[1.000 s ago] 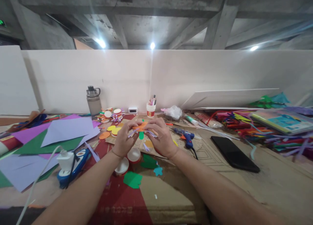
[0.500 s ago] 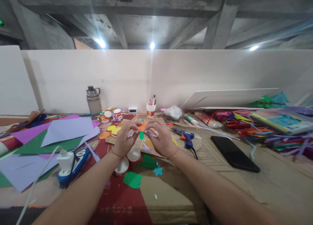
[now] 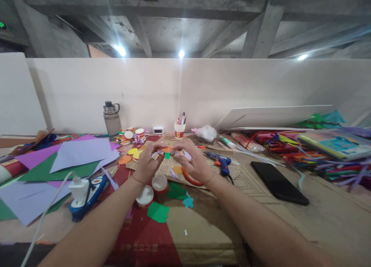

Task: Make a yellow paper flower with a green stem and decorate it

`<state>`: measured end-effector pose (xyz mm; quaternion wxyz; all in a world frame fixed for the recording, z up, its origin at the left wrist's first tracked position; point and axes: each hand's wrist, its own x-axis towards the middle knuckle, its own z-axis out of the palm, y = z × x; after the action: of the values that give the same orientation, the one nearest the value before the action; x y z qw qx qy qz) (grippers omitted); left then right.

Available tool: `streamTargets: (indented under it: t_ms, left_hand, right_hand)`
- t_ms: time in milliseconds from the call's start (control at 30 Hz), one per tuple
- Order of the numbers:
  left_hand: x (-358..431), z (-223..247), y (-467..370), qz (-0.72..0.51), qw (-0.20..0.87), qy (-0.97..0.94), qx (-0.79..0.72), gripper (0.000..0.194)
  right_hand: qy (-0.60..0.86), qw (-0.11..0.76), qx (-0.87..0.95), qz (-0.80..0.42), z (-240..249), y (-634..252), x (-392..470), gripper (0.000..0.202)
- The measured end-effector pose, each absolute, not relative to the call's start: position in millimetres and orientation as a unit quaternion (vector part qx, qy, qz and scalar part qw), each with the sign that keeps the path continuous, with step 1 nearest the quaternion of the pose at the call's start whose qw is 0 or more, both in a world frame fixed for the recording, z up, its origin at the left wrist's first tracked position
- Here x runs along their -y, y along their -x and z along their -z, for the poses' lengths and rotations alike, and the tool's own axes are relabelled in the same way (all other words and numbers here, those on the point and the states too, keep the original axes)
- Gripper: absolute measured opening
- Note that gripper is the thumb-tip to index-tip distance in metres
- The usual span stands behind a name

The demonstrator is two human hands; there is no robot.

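Between my two hands, above the cardboard, is a small paper craft piece (image 3: 167,149) with an orange top, a green tab below and pale purple strips at its sides. My left hand (image 3: 149,162) pinches its left side, fingers on top and thumb below. On the other side my right hand (image 3: 193,162) grips it the same way. Part of a red-orange curved strip (image 3: 189,178) shows under my right hand. Two white-and-red paper cups (image 3: 145,197) lie below my left hand, beside green paper scraps (image 3: 158,212) and a blue paper flower (image 3: 188,201).
A blue glue gun (image 3: 223,164) and a black phone (image 3: 278,182) lie to the right. Leftward are purple paper sheets (image 3: 81,154) and a blue power strip (image 3: 87,201). A bottle (image 3: 111,120) and a pen cup (image 3: 179,130) stand at the back.
The craft piece has tilted flatter between my hands, so less of its orange top and green tab shows. The red-orange curved strip now shows under my right hand.
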<state>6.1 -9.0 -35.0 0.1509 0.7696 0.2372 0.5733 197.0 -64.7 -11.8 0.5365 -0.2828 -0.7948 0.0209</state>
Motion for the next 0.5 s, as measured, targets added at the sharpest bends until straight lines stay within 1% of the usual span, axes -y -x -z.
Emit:
streamTargets:
  t_ms: [200,400,500]
  left_hand:
    - [10.8,33.3,-7.3,-0.555,0.129,-0.784,-0.247,0.022]
    - [12.4,32.9,-8.7,-0.552,0.124,-0.785,-0.253,0.016]
    - [10.1,36.0,-7.9,-0.550,0.133,-0.786,-0.249,0.013]
  right_hand:
    - [0.303,0.577,0.758,0.013,14.6,-194.0,63.1,0.013]
    - [0.307,0.589,0.746,0.035,13.7,-193.8,64.3,0.013]
    - [0.306,0.600,0.738,0.046,14.2,-193.8,64.4,0.010]
